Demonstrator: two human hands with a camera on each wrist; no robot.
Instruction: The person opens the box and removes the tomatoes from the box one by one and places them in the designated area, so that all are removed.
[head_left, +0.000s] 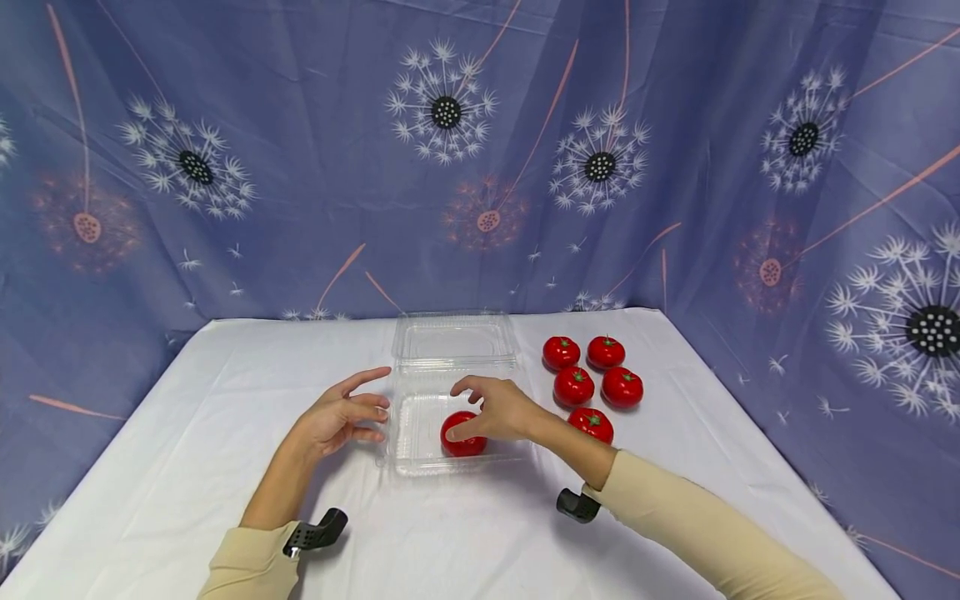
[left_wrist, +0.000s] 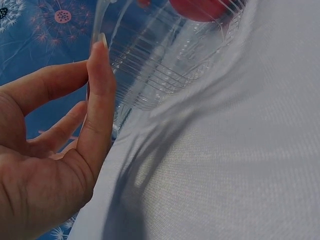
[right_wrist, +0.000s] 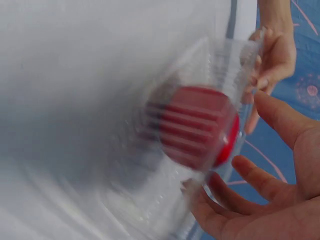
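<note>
A clear hinged plastic container (head_left: 408, 467) lies open on the white table, its lid (head_left: 453, 340) folded back to the far side. One glossy red tomato (head_left: 469, 447) sits in the base, also visible through the ribbed wall in the right wrist view. My right hand (head_left: 501, 410) is over this tomato with fingers spread; the right wrist view shows the fingertips apart from it. Beside the container's left edge is my left hand (head_left: 336, 419), fingers loosely extended and holding nothing. Whether its fingertips touch the rim, I cannot tell.
Several more red tomatoes with green stems stand right of the container, the nearest tomato (head_left: 591, 425) partly behind my right forearm. A blue curtain (head_left: 322, 167) with dandelion prints hangs around the back and sides of the white-covered table (head_left: 180, 467).
</note>
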